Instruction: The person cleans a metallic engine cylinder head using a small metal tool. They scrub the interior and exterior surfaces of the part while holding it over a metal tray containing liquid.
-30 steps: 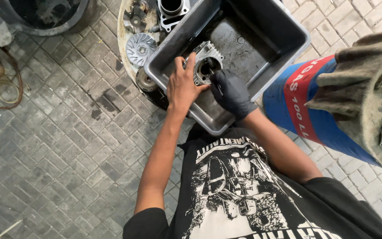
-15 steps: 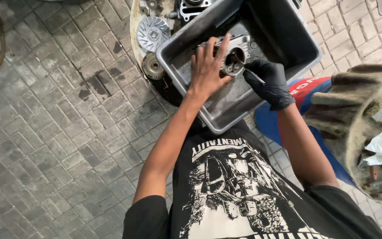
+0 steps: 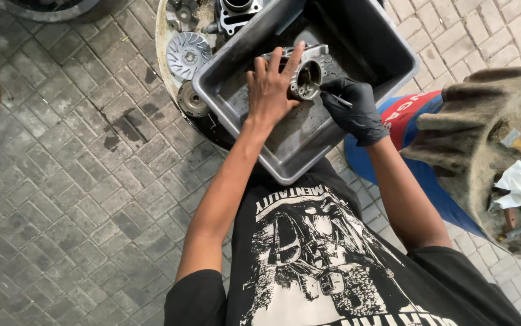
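Observation:
A grey rectangular plastic tub (image 3: 284, 163) rests on the paved ground in front of me. Inside it lies a silver metal engine part (image 3: 306, 73) with a round opening. My bare left hand (image 3: 270, 89) grips that part from the left, fingers spread over its top. My right hand (image 3: 353, 110), in a black glove, holds a thin metal tool (image 3: 334, 99) whose tip touches the rim of the round opening.
Left of the tub, a shallow round pan (image 3: 162, 36) holds a finned silver disc (image 3: 188, 55), a dark round part (image 3: 191, 100) and a cylinder block (image 3: 236, 11). A blue container (image 3: 418, 175) and a dirty cloth-lined basket (image 3: 490, 139) with tools stand to the right.
The view has shifted, so the tub sits lower and nearer the middle. My left hand has stayed on the engine part, and my gloved right hand still holds the thin tool at its opening.

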